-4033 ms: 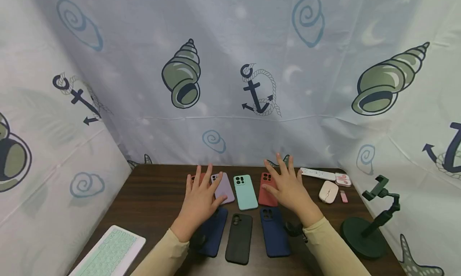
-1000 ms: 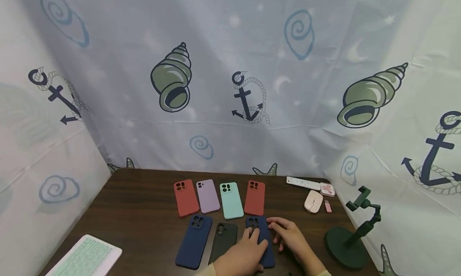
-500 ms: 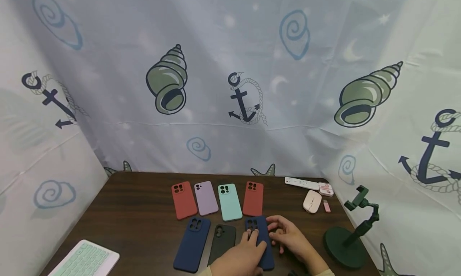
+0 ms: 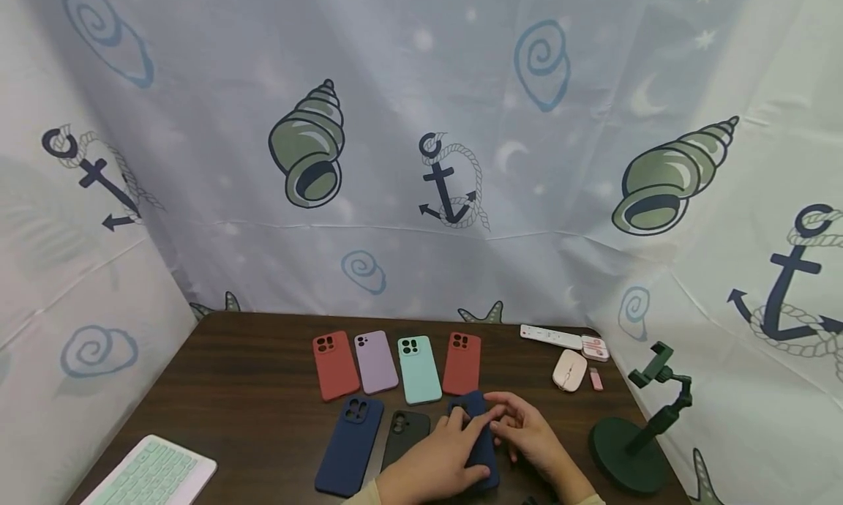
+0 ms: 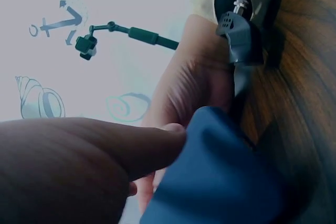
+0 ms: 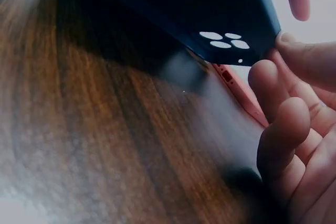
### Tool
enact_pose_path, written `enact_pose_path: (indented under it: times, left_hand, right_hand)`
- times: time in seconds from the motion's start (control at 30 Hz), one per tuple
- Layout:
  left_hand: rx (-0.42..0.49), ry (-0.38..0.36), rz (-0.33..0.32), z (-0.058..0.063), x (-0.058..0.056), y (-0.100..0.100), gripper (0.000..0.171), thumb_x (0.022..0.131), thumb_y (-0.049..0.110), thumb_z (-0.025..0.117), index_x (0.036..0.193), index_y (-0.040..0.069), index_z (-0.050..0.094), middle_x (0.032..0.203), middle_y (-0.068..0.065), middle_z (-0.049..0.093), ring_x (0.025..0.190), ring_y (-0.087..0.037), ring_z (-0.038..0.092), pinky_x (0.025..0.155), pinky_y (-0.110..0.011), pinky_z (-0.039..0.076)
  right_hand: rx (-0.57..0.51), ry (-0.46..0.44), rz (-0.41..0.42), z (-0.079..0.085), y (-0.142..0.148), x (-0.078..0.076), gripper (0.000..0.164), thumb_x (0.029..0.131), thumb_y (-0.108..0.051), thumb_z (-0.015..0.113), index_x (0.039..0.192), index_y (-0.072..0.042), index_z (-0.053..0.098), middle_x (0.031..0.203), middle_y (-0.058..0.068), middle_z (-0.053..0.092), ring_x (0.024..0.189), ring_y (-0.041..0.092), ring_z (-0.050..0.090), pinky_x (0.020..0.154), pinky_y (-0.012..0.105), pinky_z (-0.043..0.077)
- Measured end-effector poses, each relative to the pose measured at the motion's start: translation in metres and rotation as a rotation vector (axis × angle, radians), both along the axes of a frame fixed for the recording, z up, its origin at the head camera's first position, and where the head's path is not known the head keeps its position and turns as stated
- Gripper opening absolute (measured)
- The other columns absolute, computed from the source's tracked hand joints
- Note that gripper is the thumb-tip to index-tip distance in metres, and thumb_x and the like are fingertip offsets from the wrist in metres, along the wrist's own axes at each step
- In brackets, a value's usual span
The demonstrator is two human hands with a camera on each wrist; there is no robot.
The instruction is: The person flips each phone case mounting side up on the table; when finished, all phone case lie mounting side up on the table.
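While six phone cases point(image 4: 420, 373) are laid flat on the desk point(image 4: 244, 388), the rightmost navy phone case point(image 4: 485, 454) is tilted up, seemingly only partway handled, pinched at its edge by the loosely curled right hand point(image 4: 530, 438) and overlaid by the left hand point(image 4: 437, 454), whose grip cannot be told.
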State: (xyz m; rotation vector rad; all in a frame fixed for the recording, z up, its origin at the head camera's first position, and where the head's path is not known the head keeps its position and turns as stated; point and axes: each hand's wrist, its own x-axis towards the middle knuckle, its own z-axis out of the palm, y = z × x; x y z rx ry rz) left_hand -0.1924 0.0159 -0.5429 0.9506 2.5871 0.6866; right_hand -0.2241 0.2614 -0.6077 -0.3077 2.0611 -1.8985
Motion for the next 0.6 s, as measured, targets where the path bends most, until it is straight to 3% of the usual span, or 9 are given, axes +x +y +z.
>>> enact_pose_path:
  times: [0.1,0.3,0.47,0.6]
  left_hand:
    - [0.026,-0.024,0.017,0.0032,0.0016,0.0002,0.081,0.092,0.060,0.064,0.159,0.036,0.026,0.130,-0.003,0.045,0.103,-0.012,0.048,0.077,-0.028,0.048]
    - [0.126,-0.143,0.066,0.0038,-0.0003,0.0033,0.088,0.091,0.058,0.067,0.161,0.026,0.023,0.138,-0.007,0.041,0.109,-0.012,0.053,0.082,-0.030,0.051]
    - [0.186,-0.215,0.103,0.0015,-0.0011,0.0067,0.093,0.090,0.063,0.065,0.161,0.021,0.024,0.143,-0.012,0.039,0.097,-0.013,0.061,0.073,-0.031,0.052]
    - [0.225,-0.247,0.161,-0.0018,-0.0012,0.0077,0.093,0.088,0.064,0.067,0.160,0.019,0.027,0.138,-0.013,0.040,0.085,-0.015,0.061,0.067,-0.032,0.049]
  right_hand:
    - [-0.016,0.048,0.002,-0.0003,-0.0025,0.0006,0.054,0.099,-0.021,0.066,0.147,-0.010,0.045,0.110,0.012,0.063,0.077,0.017,0.064,0.045,0.027,0.048]
    - [-0.041,0.138,0.061,-0.0010,-0.0050,-0.0005,0.052,0.104,-0.011,0.056,0.152,-0.011,0.036,0.110,0.014,0.060,0.075,0.015,0.063,0.044,0.032,0.048]
    - [-0.027,0.195,0.079,-0.0032,-0.0062,0.0008,0.051,0.106,-0.009,0.051,0.153,-0.012,0.033,0.110,0.020,0.058,0.074,0.024,0.063,0.042,0.035,0.048]
    - [0.021,0.235,0.078,-0.0061,-0.0100,-0.0005,0.050,0.106,-0.012,0.051,0.153,-0.015,0.032,0.111,0.022,0.058,0.074,0.030,0.063,0.042,0.035,0.049]
